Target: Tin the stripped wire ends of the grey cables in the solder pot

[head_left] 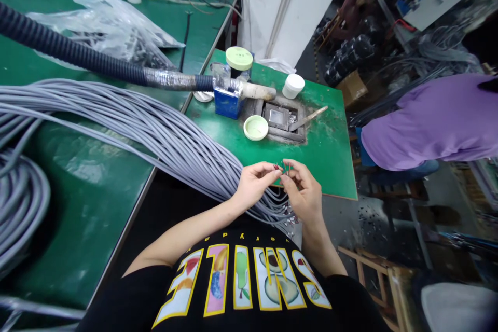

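Observation:
Close together over the near edge of the green table, both hands pinch thin wires (287,168). My left hand (254,184) is closed, thumb against fingers, with small dark red wire ends between them. My right hand (305,192) is closed on fine wire strands that stick up between its thumb and fingertips. Under the hands lies a thick bundle of grey cables (194,148), running in from the left. The cable ends below my right hand are partly hidden.
Beyond the hands are a pale green dish (256,128), a solder pot (278,116) set in the table, and a wooden-handled scraper (309,118). A ribbed hose (105,62) ends over a blue box (227,104). A white jar (293,86) stands behind. A person in purple (431,119) sits right.

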The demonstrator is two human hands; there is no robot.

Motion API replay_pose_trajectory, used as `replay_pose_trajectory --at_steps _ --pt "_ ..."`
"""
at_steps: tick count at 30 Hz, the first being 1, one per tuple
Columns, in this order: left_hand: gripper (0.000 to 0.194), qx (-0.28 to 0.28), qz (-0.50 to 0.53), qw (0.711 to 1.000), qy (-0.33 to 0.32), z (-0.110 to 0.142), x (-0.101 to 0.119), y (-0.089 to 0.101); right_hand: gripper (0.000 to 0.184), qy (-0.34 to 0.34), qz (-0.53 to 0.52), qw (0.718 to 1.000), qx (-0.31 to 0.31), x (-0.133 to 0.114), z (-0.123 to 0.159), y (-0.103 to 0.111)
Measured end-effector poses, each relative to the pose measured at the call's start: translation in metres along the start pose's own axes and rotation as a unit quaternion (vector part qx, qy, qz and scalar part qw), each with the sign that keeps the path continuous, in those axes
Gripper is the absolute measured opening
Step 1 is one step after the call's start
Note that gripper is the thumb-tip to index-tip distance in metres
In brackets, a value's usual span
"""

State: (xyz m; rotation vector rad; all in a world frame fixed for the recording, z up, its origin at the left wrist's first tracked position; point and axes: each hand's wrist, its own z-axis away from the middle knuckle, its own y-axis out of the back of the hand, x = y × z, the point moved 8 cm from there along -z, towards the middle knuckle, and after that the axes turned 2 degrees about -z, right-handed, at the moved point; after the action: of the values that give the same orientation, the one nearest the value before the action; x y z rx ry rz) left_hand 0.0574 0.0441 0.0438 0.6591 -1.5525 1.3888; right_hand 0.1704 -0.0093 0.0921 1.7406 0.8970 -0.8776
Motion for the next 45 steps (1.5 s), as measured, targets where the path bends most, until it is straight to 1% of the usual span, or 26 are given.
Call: replay_pose_trajectory --at_steps 6,13,19,23,28,38,40,45 --pt "0.022 0.006 0.0 1.0 -0.014 0.0 -0.003 0.003 0.021 -0.012 -0.046 0.998 0.027 0.013 -0.002 -0.002" --pt "0.019 -0.006 -0.016 0.999 -0.044 0.002 -0.001 0.004 0.017 -0.035 -0.052 0.997 0.041 0.019 -0.004 -0.003" --pt "0.019 -0.019 -0.003 0.999 -0.027 0.0 -0.006 0.003 0.014 -0.027 -0.046 0.998 0.024 0.016 -0.007 -0.003" --pt "0.019 -0.027 0.007 0.999 -0.025 -0.001 -0.006 0.001 0.015 -0.019 -0.034 0.999 0.012 0.012 -0.009 -0.004" --pt "0.022 -0.018 0.013 0.999 -0.03 -0.002 -0.004 0.003 0.018 -0.025 -0.025 0.999 -0.006 0.011 -0.01 -0.007" --pt "0.023 -0.006 0.026 0.999 -0.022 -0.003 -0.007 0.005 0.016 -0.005 -0.007 0.999 0.039 0.011 -0.012 -0.004" --pt "0.024 0.002 0.026 0.999 -0.019 -0.003 -0.008 0.006 0.016 -0.003 -0.009 0.999 0.034 0.01 -0.014 -0.004" --pt "0.025 0.016 0.022 1.0 -0.014 -0.005 -0.009 0.009 0.014 0.002 -0.009 1.0 -0.013 0.007 -0.022 -0.008"
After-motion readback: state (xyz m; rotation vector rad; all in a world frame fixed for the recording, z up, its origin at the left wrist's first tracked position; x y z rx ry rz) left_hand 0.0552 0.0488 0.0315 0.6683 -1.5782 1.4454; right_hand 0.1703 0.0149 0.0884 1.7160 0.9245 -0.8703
